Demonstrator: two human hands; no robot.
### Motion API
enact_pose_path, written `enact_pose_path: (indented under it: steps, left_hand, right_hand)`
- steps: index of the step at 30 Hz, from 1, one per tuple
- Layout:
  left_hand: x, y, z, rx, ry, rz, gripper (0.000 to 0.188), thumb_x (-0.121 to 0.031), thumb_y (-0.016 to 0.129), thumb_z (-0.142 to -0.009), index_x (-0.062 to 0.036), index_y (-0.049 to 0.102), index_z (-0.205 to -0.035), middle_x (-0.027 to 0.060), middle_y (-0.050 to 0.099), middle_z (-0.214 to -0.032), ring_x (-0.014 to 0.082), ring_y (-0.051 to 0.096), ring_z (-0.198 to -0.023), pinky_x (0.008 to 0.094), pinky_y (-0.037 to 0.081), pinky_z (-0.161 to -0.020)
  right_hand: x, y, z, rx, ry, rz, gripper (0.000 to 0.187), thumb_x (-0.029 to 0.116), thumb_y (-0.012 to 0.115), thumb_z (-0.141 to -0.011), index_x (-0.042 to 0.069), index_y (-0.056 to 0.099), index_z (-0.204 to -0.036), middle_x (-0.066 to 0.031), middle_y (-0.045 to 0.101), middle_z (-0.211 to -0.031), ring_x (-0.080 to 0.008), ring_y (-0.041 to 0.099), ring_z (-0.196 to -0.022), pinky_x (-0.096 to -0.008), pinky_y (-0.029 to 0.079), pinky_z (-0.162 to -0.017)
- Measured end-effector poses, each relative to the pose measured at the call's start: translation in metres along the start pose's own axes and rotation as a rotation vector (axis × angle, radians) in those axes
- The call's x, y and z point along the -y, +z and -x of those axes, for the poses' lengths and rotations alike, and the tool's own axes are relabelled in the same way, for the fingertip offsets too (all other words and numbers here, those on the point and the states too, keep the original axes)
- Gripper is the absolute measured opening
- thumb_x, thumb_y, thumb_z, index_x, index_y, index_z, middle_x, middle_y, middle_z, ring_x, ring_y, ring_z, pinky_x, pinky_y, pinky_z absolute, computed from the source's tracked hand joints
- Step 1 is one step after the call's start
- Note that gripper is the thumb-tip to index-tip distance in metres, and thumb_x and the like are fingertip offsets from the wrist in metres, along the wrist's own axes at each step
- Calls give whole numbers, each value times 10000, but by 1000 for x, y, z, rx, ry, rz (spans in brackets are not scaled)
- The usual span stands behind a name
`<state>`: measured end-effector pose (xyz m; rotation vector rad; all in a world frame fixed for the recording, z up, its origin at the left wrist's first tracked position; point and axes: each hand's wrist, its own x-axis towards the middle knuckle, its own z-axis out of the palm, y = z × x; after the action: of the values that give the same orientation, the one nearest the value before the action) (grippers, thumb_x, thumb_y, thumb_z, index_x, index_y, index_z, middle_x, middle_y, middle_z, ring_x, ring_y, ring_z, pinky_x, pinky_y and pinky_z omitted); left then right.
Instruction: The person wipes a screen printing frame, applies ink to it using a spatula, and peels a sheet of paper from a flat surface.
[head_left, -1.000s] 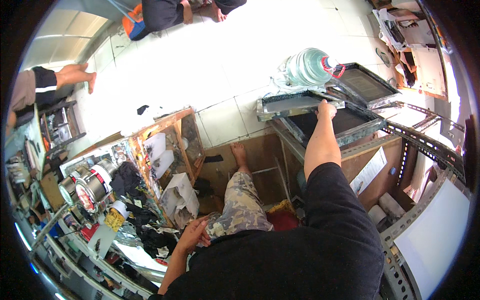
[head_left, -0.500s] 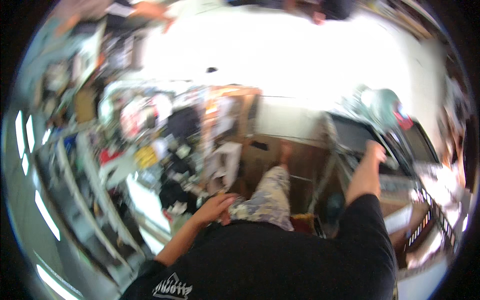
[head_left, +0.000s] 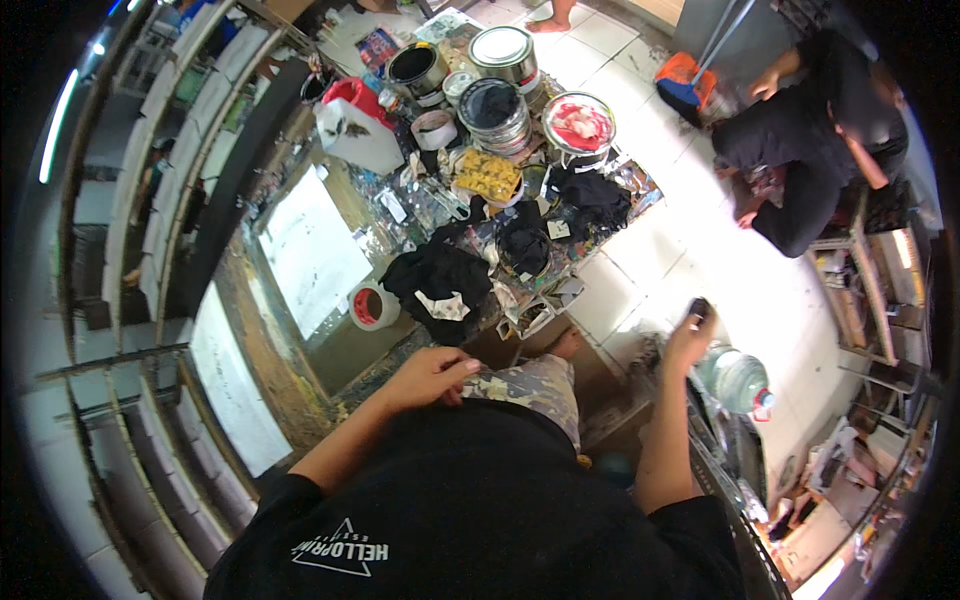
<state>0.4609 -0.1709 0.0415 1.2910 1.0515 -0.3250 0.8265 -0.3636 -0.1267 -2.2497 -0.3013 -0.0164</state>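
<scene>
My left hand [head_left: 432, 378] rests by my waist above the camouflage shorts [head_left: 520, 392], fingers loosely stretched and nothing seen in them. Stretched forward on the right, my right hand [head_left: 690, 338] is closed around a small black object [head_left: 699, 309], whose kind I cannot make out. Beside that hand lies a large clear plastic water jug [head_left: 728, 378] with a red-and-blue cap. Black cloths [head_left: 440, 282] and a roll of tape [head_left: 373, 305] lie on the paint-stained table nearest my left hand.
Several paint cans [head_left: 496, 115], a yellow sponge-like block [head_left: 488, 175] and a white container [head_left: 360, 135] crowd the table. Slatted racks [head_left: 165, 180] stand at left. Another person [head_left: 800, 150] in dark clothes crouches at far right, near an orange dustpan [head_left: 685, 82].
My view has swung, bringing the table into clear sight where the earlier frame was blurred. The black object now shows in my right hand; my left hand stays near my waist.
</scene>
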Motion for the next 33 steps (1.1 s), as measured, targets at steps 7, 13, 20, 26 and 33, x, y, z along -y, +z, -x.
enact_pose_path:
  steps: [7,13,20,26,33]
  left_hand:
    - [83,-73,64,-187,86,169,414,-392,615,-954,19,632,-999,75,628,-726,155,650,-601,280,522,-539]
    - [150,-104,97,-317,89,174,403,-354,647,-940,34,614,-1042,66,624,-747,155,642,-572,279,514,-510]
    - [207,-91,117,-453,6,288,410,-333,644,-945,27,608,-1136,85,644,-804,149,635,-565,272,508,-500]
    - [192,-77,116,-533,-65,304,438,-320,644,-946,29,584,-1203,93,645,-832,144,629,-555,271,502,-494]
    - [181,-89,99,-463,-44,319,469,-334,638,-948,26,558,-1237,91,628,-817,153,627,-564,275,506,-491]
  right_hand:
    - [147,34,6,389,-538,298,657,365,735,-807,148,497,-1380,-114,568,-1314,-305,527,-1194,-524,370,-983]
    - [183,104,-51,579,-741,797,891,445,780,-690,196,401,-1457,-109,489,-1416,-303,406,-1359,-665,273,-1007]
    - [192,138,-45,687,-789,1074,796,444,780,-704,220,484,-1408,-115,607,-1282,-272,557,-1215,-633,316,-991]
    - [165,151,-23,571,-833,920,416,250,706,-793,192,659,-1202,-117,689,-1074,-294,649,-1036,-618,302,-992]
    - [150,139,-40,579,-670,541,510,231,689,-771,112,618,-1262,-180,676,-1132,-364,618,-1100,-578,352,-995]
